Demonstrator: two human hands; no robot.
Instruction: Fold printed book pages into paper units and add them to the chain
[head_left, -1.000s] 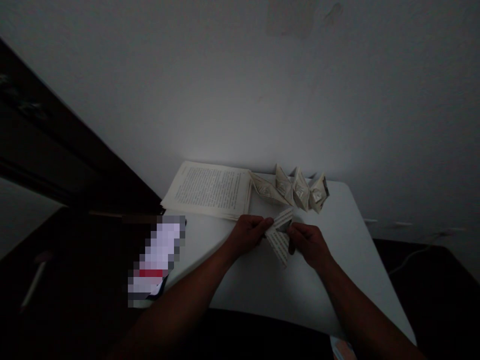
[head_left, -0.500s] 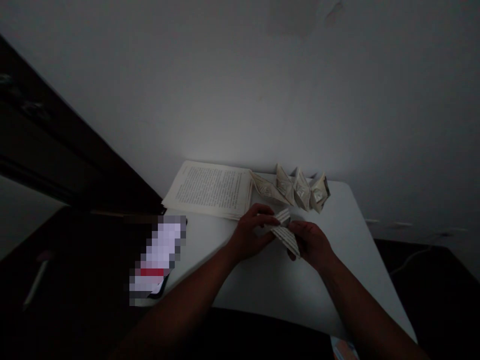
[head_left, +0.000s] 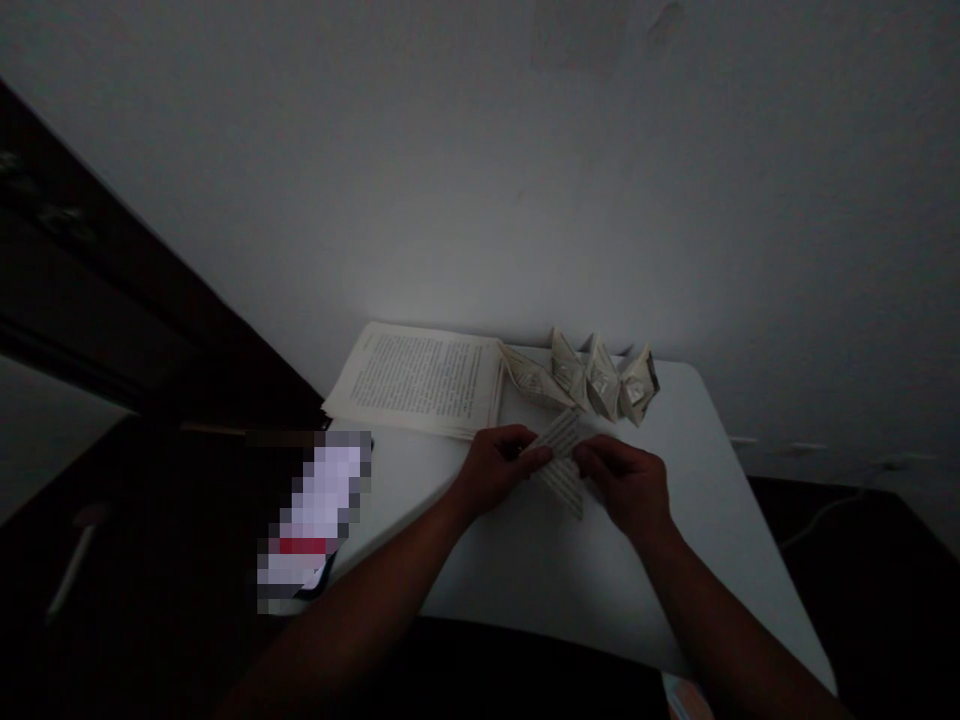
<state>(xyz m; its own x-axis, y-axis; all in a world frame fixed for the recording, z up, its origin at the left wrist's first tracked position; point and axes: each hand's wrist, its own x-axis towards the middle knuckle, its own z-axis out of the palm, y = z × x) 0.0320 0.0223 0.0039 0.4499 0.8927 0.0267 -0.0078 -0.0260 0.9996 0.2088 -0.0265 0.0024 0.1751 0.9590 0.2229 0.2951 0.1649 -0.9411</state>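
Both my hands hold one folded piece of printed paper [head_left: 561,458] just above a small white table [head_left: 540,560]. My left hand [head_left: 496,467] pinches its left side with closed fingers. On the paper's right side, my right hand [head_left: 624,482] grips with fingers curled. Behind the hands, a stack of printed pages [head_left: 420,378] lies flat at the table's far left. Several folded paper boats [head_left: 592,378] stand in a row at the far edge by the wall.
A blurred-out white and red object [head_left: 315,515] lies at the table's left edge. Dark furniture [head_left: 112,330] fills the left side. A pale wall [head_left: 525,180] rises directly behind the table. The room is dim.
The folded paper was turned between my hands: it hung pointing down, then lay flatter, and now sits tilted up toward the boats. Both hands stayed in about the same place.
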